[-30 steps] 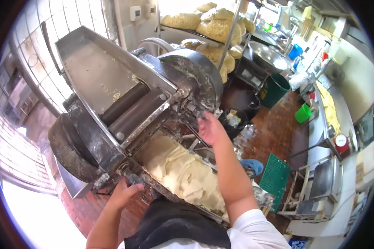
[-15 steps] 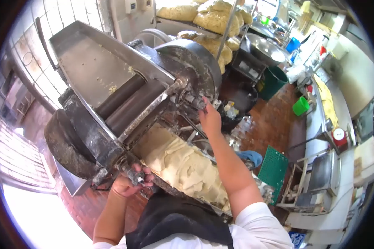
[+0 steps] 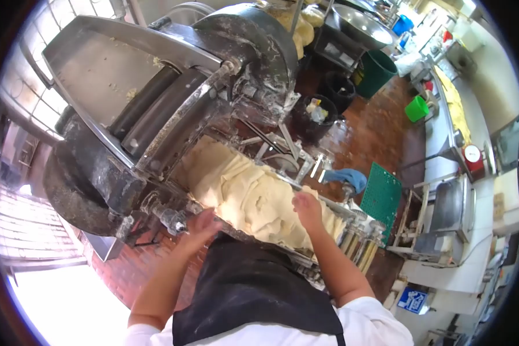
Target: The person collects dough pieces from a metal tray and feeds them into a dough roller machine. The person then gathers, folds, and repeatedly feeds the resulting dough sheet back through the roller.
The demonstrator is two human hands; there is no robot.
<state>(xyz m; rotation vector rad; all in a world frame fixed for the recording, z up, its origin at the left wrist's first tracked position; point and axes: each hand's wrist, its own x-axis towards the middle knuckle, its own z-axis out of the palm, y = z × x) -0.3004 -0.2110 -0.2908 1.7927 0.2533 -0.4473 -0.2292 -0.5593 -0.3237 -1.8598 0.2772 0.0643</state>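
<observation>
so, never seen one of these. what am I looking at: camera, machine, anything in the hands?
It's one view, from a camera on the person's head, looking forward and down. The big dark metal machine looks like a dough roller: two dark cylindrical rollers sit at the end of a grey metal tray. In front lies a pale, folded mass of dough. No robot: the bare left hand is by the dough's near edge, the right hand toward its far edge. Neither clearly grips anything; contact is hard to tell.

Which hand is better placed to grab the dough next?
Probably the right hand: it appears over the folded dough, while the left hand is beside its edge, near the metal knob.
</observation>
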